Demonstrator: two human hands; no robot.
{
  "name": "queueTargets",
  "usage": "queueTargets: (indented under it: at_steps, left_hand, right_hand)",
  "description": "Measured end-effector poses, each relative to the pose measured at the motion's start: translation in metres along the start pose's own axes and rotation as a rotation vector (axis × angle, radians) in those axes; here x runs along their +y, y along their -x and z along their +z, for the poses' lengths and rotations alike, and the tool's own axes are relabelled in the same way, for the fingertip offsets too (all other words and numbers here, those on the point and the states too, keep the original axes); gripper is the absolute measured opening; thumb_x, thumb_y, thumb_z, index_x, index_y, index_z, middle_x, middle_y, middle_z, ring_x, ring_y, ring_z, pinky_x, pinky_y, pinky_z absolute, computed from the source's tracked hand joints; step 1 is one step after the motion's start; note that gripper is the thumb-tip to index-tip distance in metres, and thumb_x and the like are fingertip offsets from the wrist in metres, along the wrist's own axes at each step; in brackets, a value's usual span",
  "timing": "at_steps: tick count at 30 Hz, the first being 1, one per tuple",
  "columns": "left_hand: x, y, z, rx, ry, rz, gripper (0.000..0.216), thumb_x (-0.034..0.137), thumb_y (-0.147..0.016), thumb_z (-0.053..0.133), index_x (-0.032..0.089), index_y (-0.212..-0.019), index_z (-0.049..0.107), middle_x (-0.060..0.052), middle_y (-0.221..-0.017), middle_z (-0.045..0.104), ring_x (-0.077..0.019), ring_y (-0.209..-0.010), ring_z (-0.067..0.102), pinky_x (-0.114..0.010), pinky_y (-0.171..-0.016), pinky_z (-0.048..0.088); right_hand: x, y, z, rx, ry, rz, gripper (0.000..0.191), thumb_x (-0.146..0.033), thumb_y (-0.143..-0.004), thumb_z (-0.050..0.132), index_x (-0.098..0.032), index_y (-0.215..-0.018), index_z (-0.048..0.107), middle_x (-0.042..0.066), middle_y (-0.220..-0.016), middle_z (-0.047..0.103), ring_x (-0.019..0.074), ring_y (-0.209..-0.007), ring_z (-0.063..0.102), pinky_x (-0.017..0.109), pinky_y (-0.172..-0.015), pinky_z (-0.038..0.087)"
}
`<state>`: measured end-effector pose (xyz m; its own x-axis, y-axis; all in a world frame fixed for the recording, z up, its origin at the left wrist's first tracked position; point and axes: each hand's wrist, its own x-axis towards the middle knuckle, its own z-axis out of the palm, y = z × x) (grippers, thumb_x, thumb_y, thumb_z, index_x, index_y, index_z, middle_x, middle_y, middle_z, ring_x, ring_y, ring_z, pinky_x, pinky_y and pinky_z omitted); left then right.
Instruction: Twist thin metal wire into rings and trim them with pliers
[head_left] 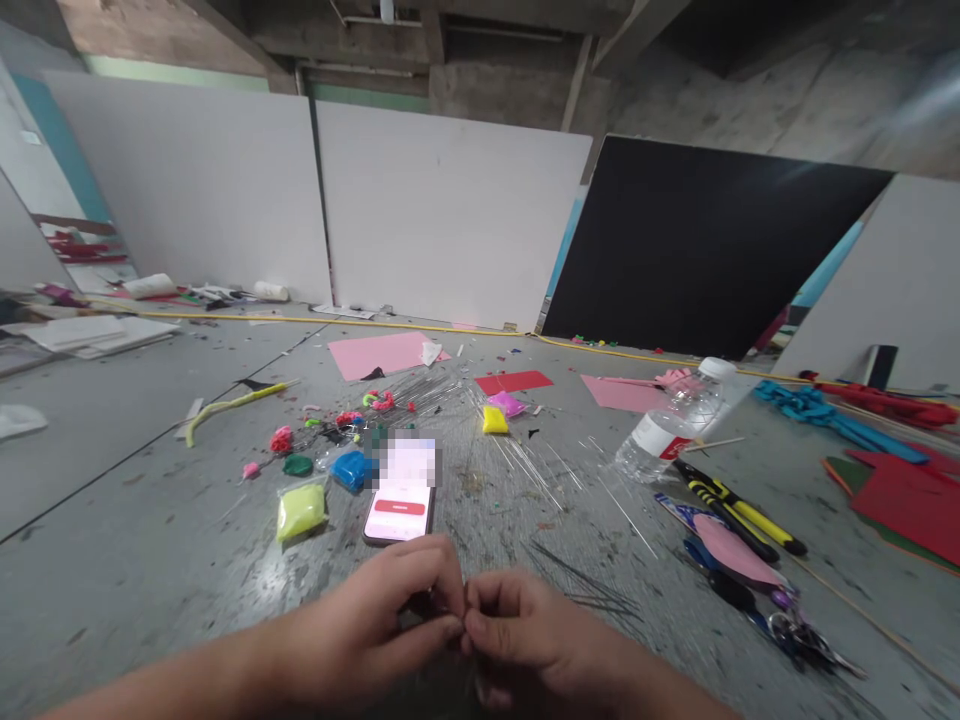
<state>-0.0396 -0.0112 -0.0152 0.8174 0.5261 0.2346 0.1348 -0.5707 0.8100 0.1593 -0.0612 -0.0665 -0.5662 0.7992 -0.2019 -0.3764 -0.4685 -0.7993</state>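
My left hand point(409, 612) and my right hand point(517, 625) meet at the lower middle, fingertips pinched and touching. Whatever lies between the fingers is too small or hidden to make out. Just beyond them a lit smartphone point(401, 507) lies on the grey table point(187, 620). Left of the phone are a blue clay packet point(351, 470) and a yellow-green clay packet point(301, 508). Dark thin wires point(589, 580) lie close to my right hand. Farther off sit a yellow packet point(494, 420) and a purple packet point(506, 403).
At right stand a clear plastic bottle point(667, 425), yellow-black pliers point(742, 510) and a bunch of keys point(802, 635). Red sheets point(911, 500) lie at far right, a pink sheet point(382, 354) farther back. White panels point(450, 210) and a black panel point(705, 250) rise behind.
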Motion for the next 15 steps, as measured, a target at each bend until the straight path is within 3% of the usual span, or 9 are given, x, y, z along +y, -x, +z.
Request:
queueTargets:
  at_steps: [3, 8, 15]
  left_hand:
    - [-0.0014, 0.0001, 0.0011, -0.01, 0.112, -0.035, 0.011, 0.023, -0.095, 0.06, 0.019, -0.084, 0.06, -0.004, -0.087, 0.065, -0.0145, -0.077, 0.061, -0.026, -0.067, 0.049]
    - [-0.0086, -0.0011, 0.0055, -0.008, 0.164, -0.008, 0.011, 0.014, -0.091, 0.061, 0.02, -0.082, 0.065, -0.005, -0.09, 0.065, -0.0157, -0.084, 0.064, -0.028, -0.073, 0.054]
    - [-0.0076, -0.0028, 0.0028, 0.017, 0.115, 0.055, 0.017, 0.005, -0.086, 0.055, 0.018, -0.078, 0.061, -0.001, -0.084, 0.056, -0.0102, -0.071, 0.058, -0.021, -0.063, 0.051]
  right_hand:
    - [-0.0045, 0.004, 0.0027, 0.0, -0.005, 0.027, 0.05, -0.048, -0.063, 0.095, -0.015, -0.081, 0.061, -0.004, -0.067, 0.058, 0.0054, -0.057, 0.052, 0.019, -0.055, 0.038]
    - [-0.0053, 0.0032, 0.0072, 0.07, 0.001, 0.042, 0.057, -0.041, -0.055, 0.099, -0.021, -0.072, 0.049, -0.006, -0.06, 0.059, 0.006, -0.048, 0.051, 0.02, -0.049, 0.033]
    - [-0.0086, -0.0021, 0.009, 0.059, 0.027, -0.004, 0.047, -0.045, -0.058, 0.097, -0.017, -0.076, 0.064, -0.001, -0.068, 0.066, 0.0064, -0.051, 0.056, 0.019, -0.048, 0.036]
